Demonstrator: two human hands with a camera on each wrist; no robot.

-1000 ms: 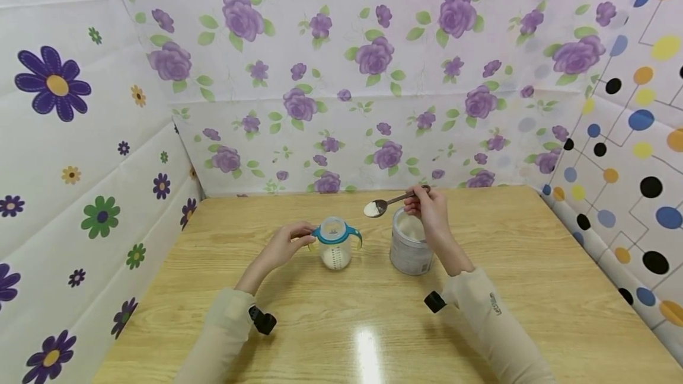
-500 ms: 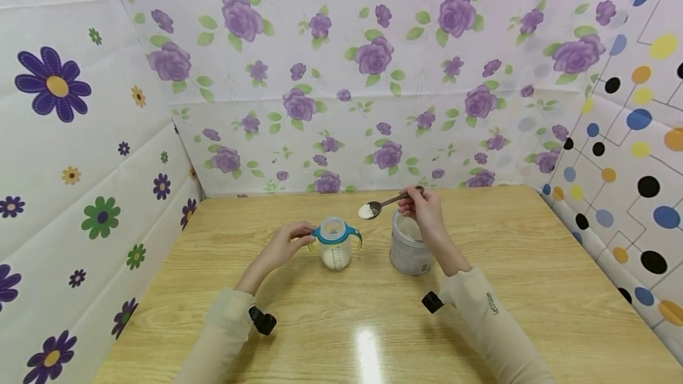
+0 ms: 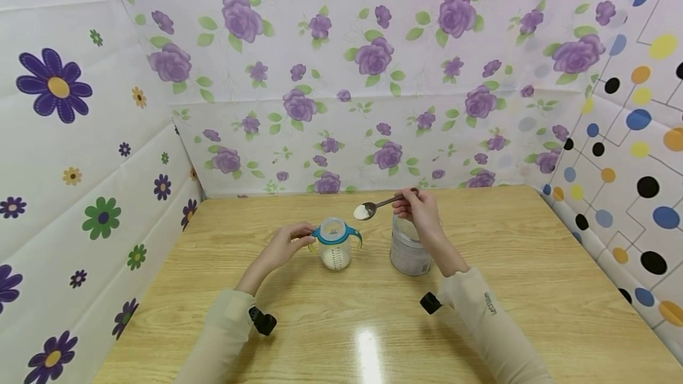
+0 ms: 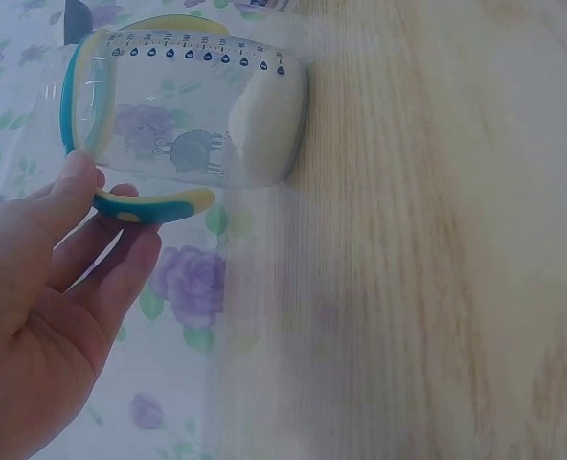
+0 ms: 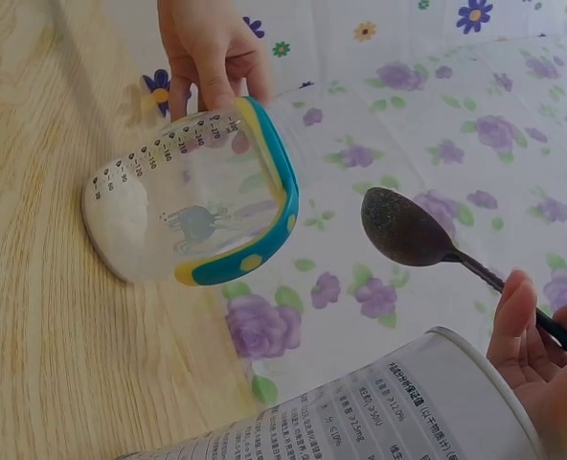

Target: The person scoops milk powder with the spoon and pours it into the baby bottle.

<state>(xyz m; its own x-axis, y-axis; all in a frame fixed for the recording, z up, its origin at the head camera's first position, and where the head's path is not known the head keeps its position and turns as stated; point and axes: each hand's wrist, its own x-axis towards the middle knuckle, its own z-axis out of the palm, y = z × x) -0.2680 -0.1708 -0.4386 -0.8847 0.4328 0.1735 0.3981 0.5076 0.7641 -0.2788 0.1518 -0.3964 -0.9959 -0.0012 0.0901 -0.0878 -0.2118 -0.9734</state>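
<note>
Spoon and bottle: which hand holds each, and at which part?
The right hand pinches the spoon at the far end of its handle. The left hand grips the bottle by its side handle.

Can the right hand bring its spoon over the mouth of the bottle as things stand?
Probably yes. The right hand holds the spoon just above and beside the open bottle, with nothing between them; the left hand steadies its handle on the far side.
</note>
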